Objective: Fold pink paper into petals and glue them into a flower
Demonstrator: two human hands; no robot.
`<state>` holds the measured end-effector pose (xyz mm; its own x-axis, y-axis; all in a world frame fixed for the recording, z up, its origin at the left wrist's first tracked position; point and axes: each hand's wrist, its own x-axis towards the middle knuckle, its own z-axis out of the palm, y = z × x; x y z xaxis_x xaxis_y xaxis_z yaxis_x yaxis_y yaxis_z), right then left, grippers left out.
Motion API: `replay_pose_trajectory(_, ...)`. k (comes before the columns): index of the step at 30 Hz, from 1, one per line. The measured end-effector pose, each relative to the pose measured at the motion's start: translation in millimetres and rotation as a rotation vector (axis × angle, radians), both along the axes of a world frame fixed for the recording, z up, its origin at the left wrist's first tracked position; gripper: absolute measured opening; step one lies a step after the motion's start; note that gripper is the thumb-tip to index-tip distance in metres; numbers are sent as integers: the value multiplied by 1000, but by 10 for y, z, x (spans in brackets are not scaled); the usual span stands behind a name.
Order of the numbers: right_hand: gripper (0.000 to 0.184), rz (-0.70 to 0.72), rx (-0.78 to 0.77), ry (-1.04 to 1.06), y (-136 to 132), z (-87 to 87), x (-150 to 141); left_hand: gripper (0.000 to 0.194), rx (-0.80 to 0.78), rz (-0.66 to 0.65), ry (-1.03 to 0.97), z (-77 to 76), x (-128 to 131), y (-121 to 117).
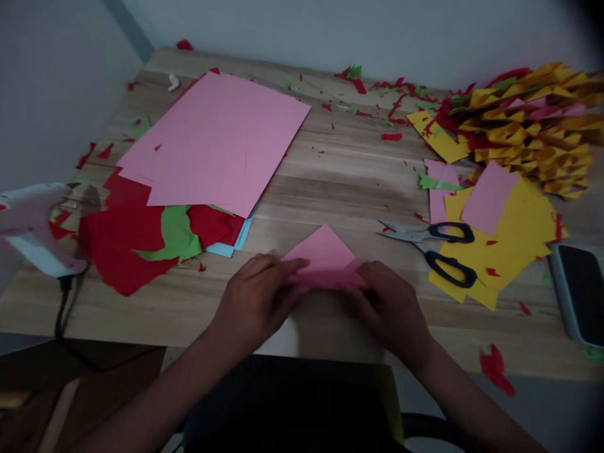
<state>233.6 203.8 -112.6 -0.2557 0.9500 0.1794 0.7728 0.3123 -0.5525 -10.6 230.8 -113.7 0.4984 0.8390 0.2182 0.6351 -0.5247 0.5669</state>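
A small pink paper piece [324, 255], folded into a triangle pointing away from me, lies near the front edge of the wooden table [349, 182]. My left hand [257, 299] presses its fingers together on the paper's left lower corner. My right hand [389, 308] presses down on the right lower corner, fingers curled over the fold. The lower edge of the paper is hidden under both hands.
A stack of pink sheets [221, 138] lies over red and green scraps [141, 242] at left. Scissors [431, 242] rest on yellow paper [509, 245] at right. Folded yellow-red paper pieces [528, 119] pile up far right. A phone [582, 289] and a glue gun [33, 223] flank the table.
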Motion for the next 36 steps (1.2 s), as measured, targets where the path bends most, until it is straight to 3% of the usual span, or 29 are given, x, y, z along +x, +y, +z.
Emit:
replay_pose_trajectory(3, 30, -247, -72, -6, 40, -36, -121, 41, 57, 168, 53, -3, 118, 34)
replay_pose_trajectory(6, 44, -295, -73, -43, 74, -70, -191, 41, 223, 115, 157, -5, 251, -33)
replay_pose_trajectory(9, 40, -254, -5, -115, 96, -83, -217, 40, 223, -43, 224, -40, 372, -195)
replay_pose_trajectory(13, 29, -199, 95, -204, 76, -83, -206, 55, 84, -75, 274, -104, 430, -361)
replay_pose_trajectory(16, 32, -148, 139, -129, 22, -93, -147, 61, 53, -47, 226, -117, 387, -352)
replay_pose_trajectory(19, 46, -87, 197, 7, -50, -104, -43, 73, 89, 71, 86, -104, 299, -276)
replay_pose_trajectory(21, 44, -7, 215, 37, -94, -106, 27, 76, 130, 106, 8, -85, 222, -234)
replay_pose_trajectory(24, 26, 81, 215, -1, -143, -109, 94, 59, 189, 42, 44, -37, 91, -214)
replay_pose_trajectory(28, 24, 170, 220, -72, -213, -119, 102, 28, 167, -113, 116, 36, -32, -203)
replay_pose_trajectory(31, 34, 310, 199, -118, -308, -139, 99, 34, 60, -291, 184, 62, -51, -188)
replay_pose_trajectory(34, 31, 423, 173, -89, -388, -161, 122, 44, -1, -293, 228, 63, -34, -199)
replay_pose_trajectory(36, 24, 417, 147, -29, -394, -160, 131, 37, 9, -258, 194, 55, -3, -206)
